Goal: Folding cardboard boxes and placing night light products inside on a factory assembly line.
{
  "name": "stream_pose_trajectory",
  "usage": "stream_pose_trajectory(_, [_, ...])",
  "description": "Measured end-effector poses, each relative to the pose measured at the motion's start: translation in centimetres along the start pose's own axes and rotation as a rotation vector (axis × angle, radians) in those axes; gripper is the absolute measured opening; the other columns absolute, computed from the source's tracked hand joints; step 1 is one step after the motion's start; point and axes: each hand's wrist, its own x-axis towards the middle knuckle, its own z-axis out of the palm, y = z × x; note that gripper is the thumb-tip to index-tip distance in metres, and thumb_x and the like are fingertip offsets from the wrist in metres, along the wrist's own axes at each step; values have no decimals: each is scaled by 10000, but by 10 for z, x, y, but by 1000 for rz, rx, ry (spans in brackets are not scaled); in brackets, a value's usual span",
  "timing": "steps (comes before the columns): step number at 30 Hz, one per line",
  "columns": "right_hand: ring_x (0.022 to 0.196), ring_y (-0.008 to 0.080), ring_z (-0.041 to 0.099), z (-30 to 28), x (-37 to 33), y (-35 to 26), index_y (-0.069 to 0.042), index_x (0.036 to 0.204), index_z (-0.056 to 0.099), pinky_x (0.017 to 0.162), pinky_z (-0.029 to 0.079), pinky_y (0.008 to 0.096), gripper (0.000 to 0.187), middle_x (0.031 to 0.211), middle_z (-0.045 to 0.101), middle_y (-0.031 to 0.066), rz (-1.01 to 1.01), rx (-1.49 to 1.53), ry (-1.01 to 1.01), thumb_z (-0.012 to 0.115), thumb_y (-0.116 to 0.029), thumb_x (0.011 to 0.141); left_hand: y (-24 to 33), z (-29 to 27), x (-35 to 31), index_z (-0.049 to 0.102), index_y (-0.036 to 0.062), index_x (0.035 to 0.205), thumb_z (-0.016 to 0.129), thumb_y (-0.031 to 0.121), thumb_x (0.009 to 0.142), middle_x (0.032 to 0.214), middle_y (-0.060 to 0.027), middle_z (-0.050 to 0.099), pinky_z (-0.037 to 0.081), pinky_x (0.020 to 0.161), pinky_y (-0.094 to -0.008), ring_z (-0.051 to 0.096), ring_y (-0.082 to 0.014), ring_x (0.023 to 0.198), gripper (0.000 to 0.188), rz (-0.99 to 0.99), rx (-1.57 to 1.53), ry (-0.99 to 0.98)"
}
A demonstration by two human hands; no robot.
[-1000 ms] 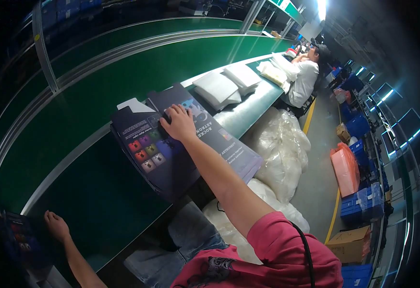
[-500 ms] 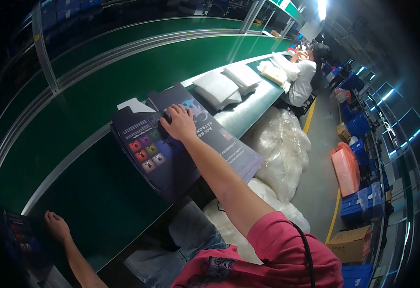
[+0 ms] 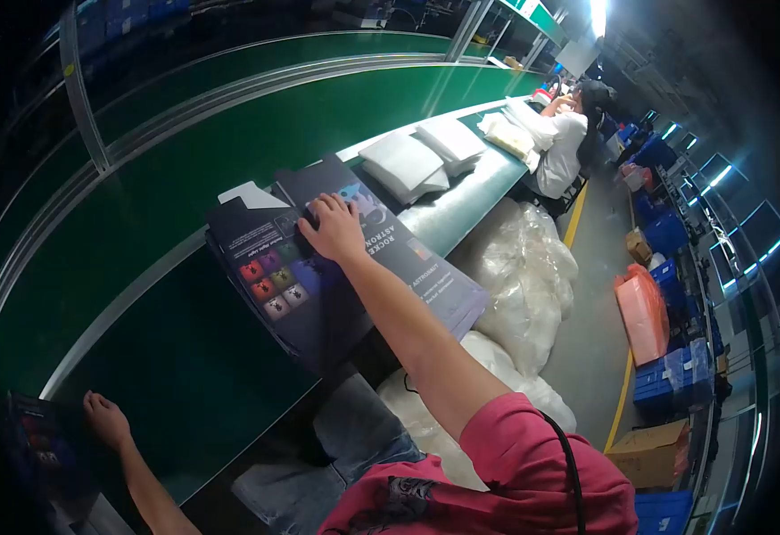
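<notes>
A stack of flattened dark cardboard boxes [image 3: 265, 267], printed with small coloured pictures and pale lettering, lies on the green workbench [image 3: 193, 383] in front of me. My right hand [image 3: 332, 232] rests on its upper face, palm down, fingers spread and slightly bent. A white flap [image 3: 251, 196] sticks out at the stack's far edge. At the lower left my left hand [image 3: 107, 421] lies on the bench, fingers loosely extended and holding nothing visible. Close beside it stands another dark printed box [image 3: 40, 437], partly lost in the dim rim.
Stacks of white foam sheets [image 3: 403, 165] lie farther along the bench. Beyond them sits a person in white [image 3: 557, 152]. Large clear bags of white material [image 3: 524, 285] stand right of the bench. Across the aisle are blue crates [image 3: 666, 383] and a cardboard carton [image 3: 648, 453].
Both my hands stay where they were. Farther off, the person in white has shifted their head and raised arm slightly.
</notes>
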Motion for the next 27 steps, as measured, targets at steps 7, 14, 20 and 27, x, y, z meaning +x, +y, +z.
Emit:
stream_pose_trajectory(7, [1323,299,345,-1,0,-1,-87,1189,573,1092,203,508,486,1350,465,130,3,-6,0,540,-432,849,4,-1,-3,527,68,1171,340,208,996,1381,-95,400,371,1018,-368,457,-255,1214,291,-47,-52,11])
stream_pose_trajectory(14, [1324,304,345,0,0,0,-86,1195,568,1093,198,503,492,1355,464,132,5,-4,-4,533,-437,851,4,-2,-3,510,77,1216,342,215,997,1379,-91,409,357,1032,-392,445,-262,1227,309,-49,-27,-10])
stream_pose_trajectory(20, [1328,305,341,0,0,0,-82,1200,564,1094,196,504,497,1361,458,134,6,-2,-11,526,-438,855,4,-2,-2,509,75,1222,336,222,999,1377,-89,412,361,1029,-391,450,-263,1223,318,-50,-66,-4])
stream_pose_trajectory(27, [1328,306,339,1,0,1,-80,1199,564,1097,189,508,494,1362,457,135,6,-6,-15,524,-434,856,5,-1,-3,536,64,1160,358,201,988,1360,-91,433,367,1022,-382,459,-271,1215,283,-54,-101,28])
